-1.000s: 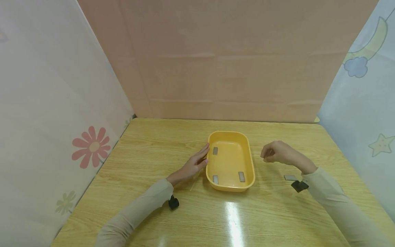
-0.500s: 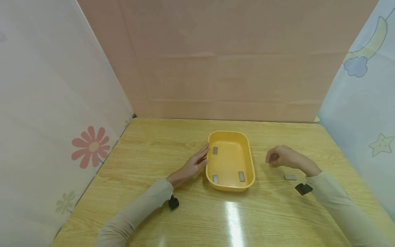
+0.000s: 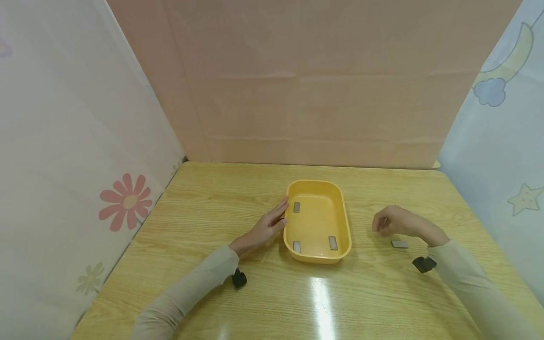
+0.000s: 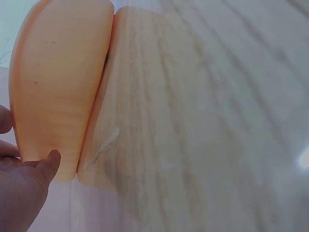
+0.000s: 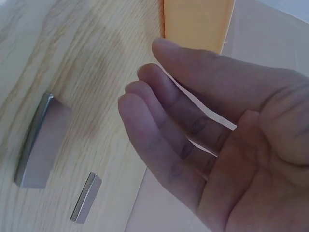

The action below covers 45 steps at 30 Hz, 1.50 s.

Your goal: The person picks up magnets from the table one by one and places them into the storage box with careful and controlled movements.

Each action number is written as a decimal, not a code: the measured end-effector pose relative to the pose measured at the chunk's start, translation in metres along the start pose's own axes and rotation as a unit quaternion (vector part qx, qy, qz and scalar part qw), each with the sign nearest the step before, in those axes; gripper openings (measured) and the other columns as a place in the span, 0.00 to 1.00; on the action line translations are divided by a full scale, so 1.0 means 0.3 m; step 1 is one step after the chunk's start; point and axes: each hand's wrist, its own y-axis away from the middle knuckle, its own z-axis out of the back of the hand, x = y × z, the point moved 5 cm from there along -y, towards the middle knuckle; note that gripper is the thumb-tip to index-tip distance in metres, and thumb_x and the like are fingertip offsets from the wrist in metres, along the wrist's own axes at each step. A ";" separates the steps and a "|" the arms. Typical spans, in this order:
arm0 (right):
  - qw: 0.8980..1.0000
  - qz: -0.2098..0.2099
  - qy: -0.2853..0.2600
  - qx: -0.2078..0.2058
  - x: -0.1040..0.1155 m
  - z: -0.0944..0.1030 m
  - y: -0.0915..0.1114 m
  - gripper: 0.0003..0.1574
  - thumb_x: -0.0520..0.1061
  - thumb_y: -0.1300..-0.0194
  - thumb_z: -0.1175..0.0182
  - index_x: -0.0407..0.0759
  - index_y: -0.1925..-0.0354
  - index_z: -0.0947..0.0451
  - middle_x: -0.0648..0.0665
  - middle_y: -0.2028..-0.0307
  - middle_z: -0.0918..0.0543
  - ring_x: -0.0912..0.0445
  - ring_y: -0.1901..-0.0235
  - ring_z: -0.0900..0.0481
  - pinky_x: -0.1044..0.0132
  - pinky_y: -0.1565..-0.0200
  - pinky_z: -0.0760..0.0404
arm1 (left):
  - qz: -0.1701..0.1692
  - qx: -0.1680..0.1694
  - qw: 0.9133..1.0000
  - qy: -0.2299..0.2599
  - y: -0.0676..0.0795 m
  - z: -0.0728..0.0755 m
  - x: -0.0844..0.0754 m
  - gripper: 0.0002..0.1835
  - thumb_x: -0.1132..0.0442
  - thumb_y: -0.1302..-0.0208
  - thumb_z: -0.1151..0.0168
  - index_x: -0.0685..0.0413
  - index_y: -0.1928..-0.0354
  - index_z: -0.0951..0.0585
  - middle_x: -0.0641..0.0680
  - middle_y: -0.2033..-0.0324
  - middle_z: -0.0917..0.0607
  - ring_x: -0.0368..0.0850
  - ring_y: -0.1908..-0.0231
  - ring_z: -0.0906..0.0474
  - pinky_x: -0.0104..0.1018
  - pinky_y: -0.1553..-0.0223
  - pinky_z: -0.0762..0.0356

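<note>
My left hand (image 3: 265, 229) rests against the left side of a yellow plastic tub (image 3: 313, 259), its fingers extended along the rim. In the left wrist view the thumb touches the tub's outer wall (image 4: 63, 87). Inside the tub lie three small grey rectangular blocks, one a block (image 3: 333, 243) near the front right. My right hand (image 3: 397, 221) hovers over the table to the tub's right, fingers loosely curled with nothing between them. Below it, the right wrist view shows a shiny grey block (image 5: 41, 145) and another block (image 5: 87, 198) farther off; one block (image 3: 399, 244) shows in the head view.
The wooden table (image 3: 272, 302) has a pinkish-brown panel (image 3: 314, 94) at its back. Printed cloth walls stand at the left (image 3: 85, 141) and right. Black wrist cameras hang below both sleeves, such as the right camera (image 3: 424, 264).
My right hand has moved right and toward the person, away from the tub and nearer the block on the table. The left hand and the tub have stayed put.
</note>
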 end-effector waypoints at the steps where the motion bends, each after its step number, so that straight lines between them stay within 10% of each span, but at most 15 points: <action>1: 1.000 0.000 0.000 0.001 -0.003 -0.002 0.003 0.06 0.27 0.42 0.36 0.35 0.67 0.17 0.44 0.67 0.16 0.53 0.67 0.19 0.64 0.66 0.18 | -0.001 0.000 1.000 -0.001 0.000 0.000 0.000 0.30 0.69 0.22 0.54 0.72 0.26 0.51 0.61 0.23 0.59 0.53 0.24 0.61 0.42 0.29 0.48; 17: 0.999 0.017 -0.029 0.021 -0.058 -0.016 0.063 0.08 0.29 0.44 0.33 0.33 0.64 0.19 0.43 0.65 0.19 0.56 0.68 0.24 0.65 0.68 0.20 | 0.002 0.017 1.000 0.004 0.013 0.006 -0.115 0.29 0.75 0.24 0.56 0.76 0.28 0.51 0.70 0.25 0.59 0.61 0.25 0.62 0.47 0.29 0.48; 45: 0.997 0.009 -0.066 0.025 -0.103 -0.024 0.094 0.10 0.27 0.46 0.33 0.30 0.65 0.23 0.42 0.68 0.22 0.57 0.72 0.29 0.66 0.73 0.24 | 0.002 0.023 1.000 0.005 0.014 0.005 -0.114 0.29 0.72 0.23 0.55 0.74 0.27 0.52 0.68 0.25 0.59 0.59 0.25 0.62 0.47 0.29 0.48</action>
